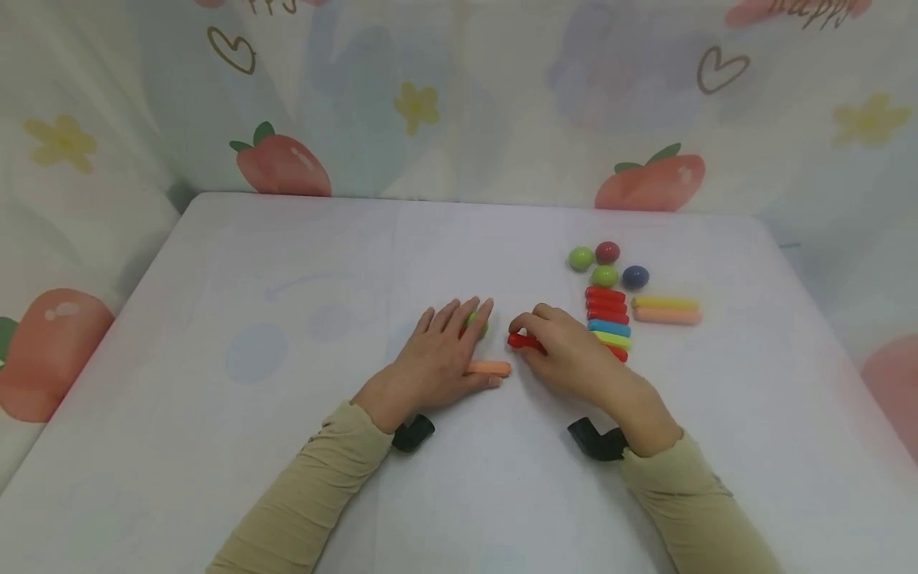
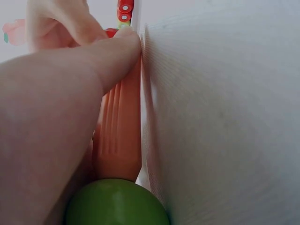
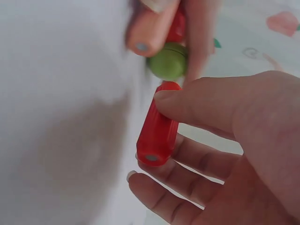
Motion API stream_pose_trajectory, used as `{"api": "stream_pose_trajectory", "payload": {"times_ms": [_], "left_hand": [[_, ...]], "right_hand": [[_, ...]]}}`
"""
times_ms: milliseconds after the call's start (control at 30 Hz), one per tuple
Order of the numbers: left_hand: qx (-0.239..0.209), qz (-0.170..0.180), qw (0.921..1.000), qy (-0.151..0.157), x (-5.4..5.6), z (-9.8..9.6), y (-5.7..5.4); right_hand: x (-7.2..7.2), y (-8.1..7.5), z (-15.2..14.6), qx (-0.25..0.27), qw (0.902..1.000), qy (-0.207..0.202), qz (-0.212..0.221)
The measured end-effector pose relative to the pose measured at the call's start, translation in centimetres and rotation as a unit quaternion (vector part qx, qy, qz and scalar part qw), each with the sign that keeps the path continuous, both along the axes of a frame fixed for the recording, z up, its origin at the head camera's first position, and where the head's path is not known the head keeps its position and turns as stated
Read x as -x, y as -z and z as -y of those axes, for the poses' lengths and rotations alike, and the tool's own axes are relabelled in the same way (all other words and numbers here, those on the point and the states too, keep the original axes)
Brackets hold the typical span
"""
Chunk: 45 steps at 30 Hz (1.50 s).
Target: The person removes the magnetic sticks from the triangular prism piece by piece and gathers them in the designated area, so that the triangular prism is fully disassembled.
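My left hand [image 1: 441, 359] lies palm down with straight, spread fingers over several pieces. From beneath it sticks out an orange rod [image 1: 495, 368], its thumb lying along this rod; a green ball [image 1: 479, 323] and a bit of red show between the fingertips. In the left wrist view another green ball [image 2: 117, 201] sits at the orange rod's near end. My right hand [image 1: 570, 351] pinches a red rod [image 3: 159, 126] between thumb and fingers. That rod's far end is right at the green ball in the right wrist view, and a grey disc marks its near end.
Right of my right hand stands a column of rods, several red [image 1: 606, 306], one blue [image 1: 610, 328], one yellow-green [image 1: 612, 340]. Beside it lie a yellow rod [image 1: 667, 304] and an orange one [image 1: 668, 316]. Green, red and blue balls [image 1: 635, 277] sit behind. Black curved pieces [image 1: 597, 442] show at both wrists.
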<state>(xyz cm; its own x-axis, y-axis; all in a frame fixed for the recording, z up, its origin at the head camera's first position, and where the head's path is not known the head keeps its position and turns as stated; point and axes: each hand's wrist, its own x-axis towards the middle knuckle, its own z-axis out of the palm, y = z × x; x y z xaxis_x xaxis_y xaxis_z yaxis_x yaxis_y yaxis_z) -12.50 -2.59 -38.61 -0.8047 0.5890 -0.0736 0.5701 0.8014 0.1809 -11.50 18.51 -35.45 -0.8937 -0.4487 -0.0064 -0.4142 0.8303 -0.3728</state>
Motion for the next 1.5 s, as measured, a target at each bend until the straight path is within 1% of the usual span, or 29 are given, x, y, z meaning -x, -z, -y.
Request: {"api": "stream_pose_trajectory", "payload": {"times_ms": [267,367,500,600,767,933,1067,1267,1500], "left_hand": [[0.0,0.008,1.0,-0.002,-0.1,-0.2,-0.1],[-0.005,0.013,0.9999,-0.003,-0.2,-0.2,0.0],[-0.005,0.015,0.9998,-0.01,-0.3,-0.1,0.0],[-0.003,0.015,0.9998,-0.011,-0.3,0.0,-0.1],[-0.014,0.012,0.9998,-0.007,-0.3,0.1,-0.1],[-0.02,0.002,0.9998,-0.005,-0.3,0.3,-0.1],[-0.026,0.003,0.9997,0.001,-0.3,0.3,-0.1],[-0.037,0.008,0.9993,0.004,-0.2,0.3,-0.3],[-0.036,0.001,0.9993,0.008,-0.3,0.3,-0.3]], "right_hand": [[-0.7,-1.9,-1.1,0.011,0.9999,0.009,0.001],[-1.2,-2.4,-1.8,0.021,0.9997,0.005,-0.012],[-1.8,-3.0,-2.5,0.024,0.9989,-0.002,-0.041],[-2.3,-3.4,-3.0,0.017,0.9989,0.005,-0.042],[-3.1,-4.1,-3.8,0.004,0.9996,0.021,-0.02],[-3.3,-4.9,-4.4,-0.002,0.9997,0.024,-0.001],[-3.3,-5.2,-5.0,-0.002,0.9996,0.029,0.005],[-3.2,-5.3,-5.6,-0.028,0.9986,0.038,0.025],[-3.0,-4.6,-5.7,-0.054,0.9946,0.041,0.078]]}}
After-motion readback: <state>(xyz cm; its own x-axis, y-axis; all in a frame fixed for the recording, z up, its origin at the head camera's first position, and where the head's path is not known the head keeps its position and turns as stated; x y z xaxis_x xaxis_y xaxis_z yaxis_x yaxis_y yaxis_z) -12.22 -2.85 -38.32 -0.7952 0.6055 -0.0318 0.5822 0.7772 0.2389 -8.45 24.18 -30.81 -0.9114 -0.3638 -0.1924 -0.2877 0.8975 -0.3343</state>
